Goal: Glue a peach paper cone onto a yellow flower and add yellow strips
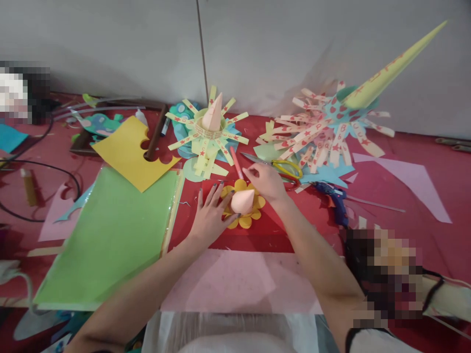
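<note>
A pale pink paper cone (242, 201) lies tilted on a yellow flower-shaped paper base (259, 203), its tip toward the upper right. My left hand (211, 213) rests on the flower's left side with fingers spread, the thumb along the cone's lower edge. Just above the flower, my right hand (267, 181) has its fingertips drawn together in a pinch; whatever is between them is hidden. Beside those fingertips lies a red pen (236, 162). Scissors with yellow and red handles (289, 168) are behind my right hand.
At the back stand a paper-strip crown with a pink cone (212, 113) and a taller one with a yellow cone (393, 71). A blue glue gun (336, 201) sits to the right. Green sheets (114, 240) and a cut yellow sheet (136, 152) lie left. Other people are at both sides.
</note>
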Action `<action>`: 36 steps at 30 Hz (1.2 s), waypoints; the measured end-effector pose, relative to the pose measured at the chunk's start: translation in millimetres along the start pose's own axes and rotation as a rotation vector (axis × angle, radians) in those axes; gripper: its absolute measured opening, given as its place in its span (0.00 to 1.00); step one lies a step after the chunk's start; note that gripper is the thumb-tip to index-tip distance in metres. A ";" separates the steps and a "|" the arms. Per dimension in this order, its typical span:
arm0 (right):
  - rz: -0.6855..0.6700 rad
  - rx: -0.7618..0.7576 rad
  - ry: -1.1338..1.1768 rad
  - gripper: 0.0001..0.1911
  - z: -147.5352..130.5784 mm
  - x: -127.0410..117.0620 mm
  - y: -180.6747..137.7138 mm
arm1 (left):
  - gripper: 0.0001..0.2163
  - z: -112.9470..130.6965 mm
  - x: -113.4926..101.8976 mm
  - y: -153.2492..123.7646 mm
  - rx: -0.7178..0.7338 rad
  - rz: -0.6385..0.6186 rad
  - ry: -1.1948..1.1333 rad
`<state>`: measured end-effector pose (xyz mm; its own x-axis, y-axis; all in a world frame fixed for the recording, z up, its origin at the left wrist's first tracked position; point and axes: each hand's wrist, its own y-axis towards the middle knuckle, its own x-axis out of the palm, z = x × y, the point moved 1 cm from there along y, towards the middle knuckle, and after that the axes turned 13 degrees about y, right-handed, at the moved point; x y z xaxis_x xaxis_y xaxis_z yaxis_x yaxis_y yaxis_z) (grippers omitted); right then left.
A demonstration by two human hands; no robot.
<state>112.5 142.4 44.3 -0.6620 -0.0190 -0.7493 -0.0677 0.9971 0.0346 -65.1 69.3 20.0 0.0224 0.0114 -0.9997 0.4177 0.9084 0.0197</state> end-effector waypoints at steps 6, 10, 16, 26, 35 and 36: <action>-0.138 0.120 -0.230 0.10 -24.8 19.5 30.8 | 0.25 -0.8 2.3 -1.2 0.005 0.015 -0.013; -0.110 0.107 -0.284 0.09 -31.4 12.2 26.0 | 0.25 -1.0 2.5 -1.9 0.004 0.005 -0.006; 0.133 0.051 -0.233 0.12 -23.5 -24.7 37.8 | 0.24 -0.9 1.5 -1.2 0.006 0.006 -0.014; 0.285 -0.139 -0.110 0.21 -5.6 -28.0 -44.1 | 0.25 -0.6 3.5 -1.1 0.013 0.003 0.015; 0.175 -0.095 -0.092 0.34 12.0 23.4 -117.4 | 0.26 -0.1 2.9 -0.1 0.015 0.007 0.030; 0.179 -0.095 -0.093 0.35 11.7 25.2 -116.5 | 0.26 0.0 2.6 0.0 0.017 0.007 0.031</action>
<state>112.4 26.7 13.7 -0.5984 0.1687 -0.7832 -0.0286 0.9725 0.2313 -65.1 69.3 17.4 -0.0026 0.0308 -0.9995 0.4330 0.9010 0.0266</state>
